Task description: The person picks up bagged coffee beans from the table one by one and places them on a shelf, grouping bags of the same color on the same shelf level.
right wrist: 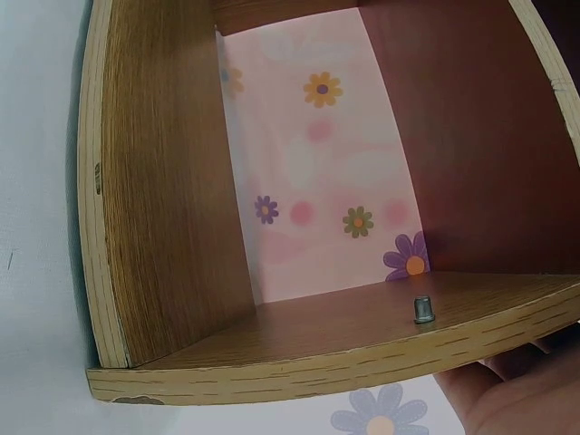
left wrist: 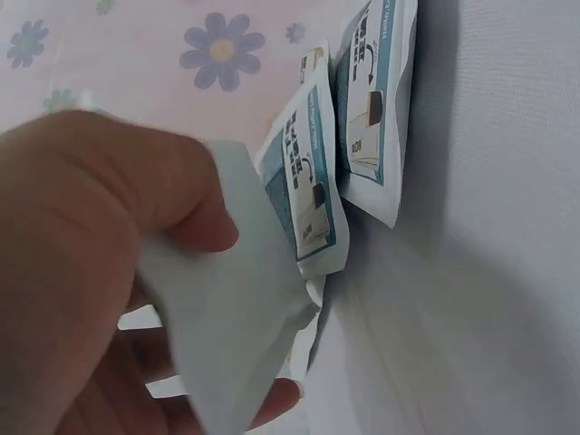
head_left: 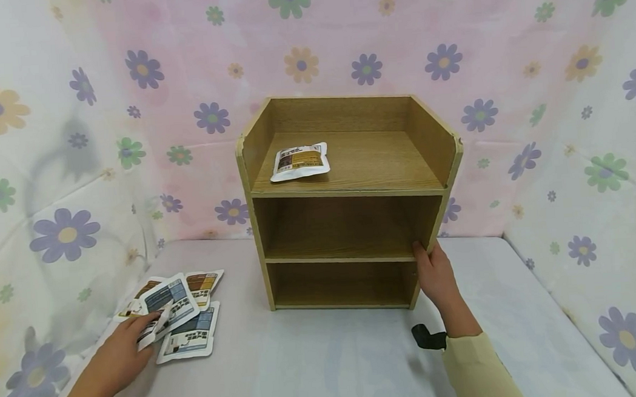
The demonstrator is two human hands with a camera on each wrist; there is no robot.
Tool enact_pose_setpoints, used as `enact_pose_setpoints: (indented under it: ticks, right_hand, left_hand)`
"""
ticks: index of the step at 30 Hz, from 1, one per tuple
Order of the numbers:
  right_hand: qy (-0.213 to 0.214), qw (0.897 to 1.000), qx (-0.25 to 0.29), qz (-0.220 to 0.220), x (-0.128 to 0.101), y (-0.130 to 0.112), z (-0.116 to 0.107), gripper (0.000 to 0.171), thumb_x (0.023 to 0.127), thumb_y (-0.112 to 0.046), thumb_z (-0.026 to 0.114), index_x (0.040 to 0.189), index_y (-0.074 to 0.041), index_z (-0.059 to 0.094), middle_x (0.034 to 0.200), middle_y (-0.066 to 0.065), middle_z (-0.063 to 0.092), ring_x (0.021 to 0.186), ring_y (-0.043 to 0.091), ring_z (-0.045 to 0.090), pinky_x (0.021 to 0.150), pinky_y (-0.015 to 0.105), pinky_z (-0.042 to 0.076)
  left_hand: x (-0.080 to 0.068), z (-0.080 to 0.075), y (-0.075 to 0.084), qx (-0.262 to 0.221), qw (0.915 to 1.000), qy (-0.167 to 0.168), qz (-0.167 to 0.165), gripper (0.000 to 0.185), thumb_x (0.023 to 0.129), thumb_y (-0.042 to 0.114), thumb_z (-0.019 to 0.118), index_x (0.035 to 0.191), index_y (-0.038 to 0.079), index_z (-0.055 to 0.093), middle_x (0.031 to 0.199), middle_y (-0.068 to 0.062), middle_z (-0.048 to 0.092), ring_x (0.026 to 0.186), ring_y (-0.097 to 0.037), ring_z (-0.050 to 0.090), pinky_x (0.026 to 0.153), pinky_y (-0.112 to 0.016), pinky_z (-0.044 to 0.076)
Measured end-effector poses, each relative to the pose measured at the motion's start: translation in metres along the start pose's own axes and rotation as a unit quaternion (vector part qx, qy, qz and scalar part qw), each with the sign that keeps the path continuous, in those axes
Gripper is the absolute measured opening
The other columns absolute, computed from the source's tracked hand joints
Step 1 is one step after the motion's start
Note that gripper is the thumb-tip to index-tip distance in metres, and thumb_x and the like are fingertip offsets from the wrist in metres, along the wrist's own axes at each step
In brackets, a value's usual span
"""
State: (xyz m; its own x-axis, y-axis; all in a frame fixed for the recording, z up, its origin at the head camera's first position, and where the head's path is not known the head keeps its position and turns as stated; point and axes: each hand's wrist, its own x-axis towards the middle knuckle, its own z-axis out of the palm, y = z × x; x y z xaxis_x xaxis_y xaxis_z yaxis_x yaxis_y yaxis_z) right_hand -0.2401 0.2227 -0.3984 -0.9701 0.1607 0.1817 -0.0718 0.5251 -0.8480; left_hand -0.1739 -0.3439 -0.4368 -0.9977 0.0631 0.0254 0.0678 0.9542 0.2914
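A small wooden shelf unit [head_left: 370, 162] stands on the white-covered surface. My right hand [head_left: 437, 276] holds its right side panel, with the thumb at the front near the middle board. One white packet with a brown label [head_left: 300, 160] lies on the top board, towards the left. At the left is a pile of similar flat packets [head_left: 172, 298], some with blue labels and some brown. At its near edge my left hand [head_left: 122, 356] pinches a white packet [left wrist: 231, 308] between thumb and fingers; its plain white side shows in the left wrist view.
Flower-patterned cloth [head_left: 330, 46] hangs behind and on both sides. In the right wrist view a metal peg [right wrist: 423, 309] sticks out from the inner face of the shelf's side panel. Both wrists bear black mounts [head_left: 429, 337].
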Motion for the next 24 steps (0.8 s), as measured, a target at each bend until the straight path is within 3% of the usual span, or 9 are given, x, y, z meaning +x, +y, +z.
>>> enact_pose_setpoints:
  ticks: [8, 17, 20, 24]
  right_hand:
    - [-0.002, 1.000, 0.005, -0.001, 0.000, 0.000, 0.000, 0.062, 0.103, -0.048, 0.026, 0.154, -0.013, 0.022, 0.148, 0.023, 0.041, 0.130, 0.044, 0.046, 0.103, 0.064, 0.040]
    - [0.003, 1.000, -0.002, -0.007, 0.000, 0.001, 0.000, 0.061, 0.104, -0.047, 0.026, 0.152, -0.011, 0.024, 0.145, 0.024, 0.043, 0.129, 0.045, 0.048, 0.102, 0.064, 0.041]
    - [0.002, 1.000, 0.000, -0.004, 0.001, 0.002, 0.000, 0.061, 0.104, -0.047, 0.026, 0.152, -0.011, 0.024, 0.145, 0.024, 0.043, 0.129, 0.044, 0.048, 0.102, 0.063, 0.041]
    - [0.001, 1.000, 0.003, -0.002, 0.001, 0.003, 0.001, 0.061, 0.103, -0.048, 0.027, 0.153, -0.011, 0.024, 0.145, 0.024, 0.043, 0.130, 0.044, 0.047, 0.103, 0.063, 0.041]
  left_hand:
    - [-0.002, -0.010, 0.004, -0.005, 0.9997, 0.018, 0.018, 0.053, 0.087, -0.001, 0.052, 0.140, -0.001, 0.041, 0.130, -0.037, 0.045, 0.117, -0.059, 0.044, 0.085, -0.067, 0.043]
    - [-0.006, -0.028, 0.025, 0.001, 0.9997, 0.018, 0.015, 0.057, 0.092, 0.001, 0.051, 0.146, 0.006, 0.034, 0.137, -0.037, 0.042, 0.117, -0.059, 0.046, 0.080, -0.064, 0.046]
    - [-0.008, -0.035, 0.031, -0.003, 0.9997, 0.020, 0.016, 0.054, 0.094, 0.002, 0.049, 0.145, 0.007, 0.033, 0.131, -0.037, 0.049, 0.089, -0.045, 0.061, 0.065, -0.048, 0.049]
    - [-0.011, -0.039, 0.037, -0.007, 0.9990, 0.037, 0.022, 0.047, 0.095, 0.005, 0.050, 0.139, 0.004, 0.030, 0.104, -0.035, 0.063, 0.062, -0.022, 0.055, 0.051, -0.035, 0.039]
